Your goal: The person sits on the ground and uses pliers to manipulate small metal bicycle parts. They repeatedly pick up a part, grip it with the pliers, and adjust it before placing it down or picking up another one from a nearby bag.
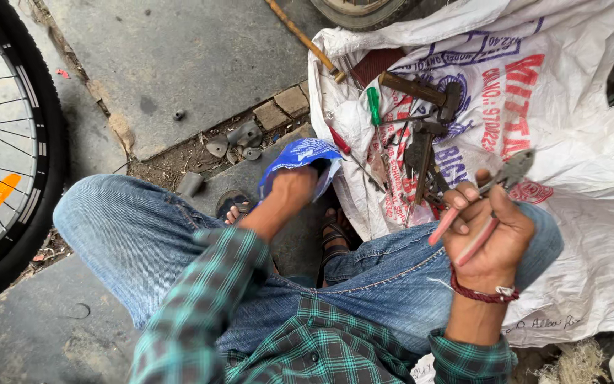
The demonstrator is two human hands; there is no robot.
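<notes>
pliers (488, 199) in right hand (488, 238), screwdriver (374, 107) and hammer (421, 92) on sack (577, 213) beside.

A large white woven sack (577, 235) lies spread on the ground at the right, crumpled, with printing in red and blue-purple across its upper part. Tools rest on its left half. A small blue plastic pouch (300, 158) with white print sits near the middle of the view, just left of the sack's edge, and the left hand (294, 186) touches it from below. No labels, signs or screens show elsewhere.
</notes>
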